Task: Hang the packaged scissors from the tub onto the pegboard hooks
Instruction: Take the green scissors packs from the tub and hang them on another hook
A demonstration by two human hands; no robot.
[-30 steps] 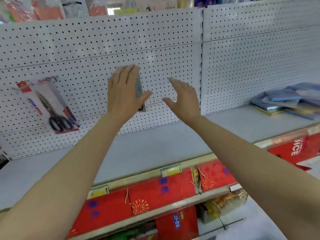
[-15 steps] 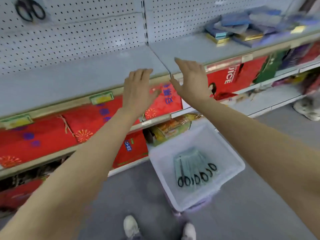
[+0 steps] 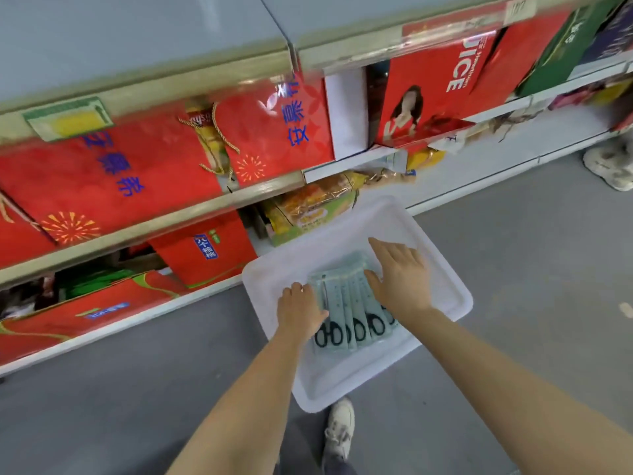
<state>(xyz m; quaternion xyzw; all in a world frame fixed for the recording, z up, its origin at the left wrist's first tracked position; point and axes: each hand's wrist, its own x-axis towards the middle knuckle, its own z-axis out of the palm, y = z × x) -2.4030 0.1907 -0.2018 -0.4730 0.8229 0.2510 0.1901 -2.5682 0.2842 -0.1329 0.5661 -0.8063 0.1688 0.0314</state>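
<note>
A white plastic tub (image 3: 346,382) stands on the grey floor below me. Several packaged scissors (image 3: 354,313) lie fanned out flat in it, on pale green cards with black handles toward me. My left hand (image 3: 300,311) is at the stack's left edge, fingers curled down over the outermost pack and thumb on top. My right hand (image 3: 401,281) lies flat on the right side of the stack with fingers spread. The pegboard is out of view.
Shelves with red gift boxes (image 3: 137,173) and snack packs (image 3: 315,204) stand just behind the tub. A grey shelf top (image 3: 137,39) juts out above. My shoe (image 3: 340,430) is right in front of the tub. Another person's shoe (image 3: 613,166) is at far right.
My view has swung from the pegboard down to the floor. Both hands have dropped from the board, past the shelf edge, into the tub and onto the scissors packs.
</note>
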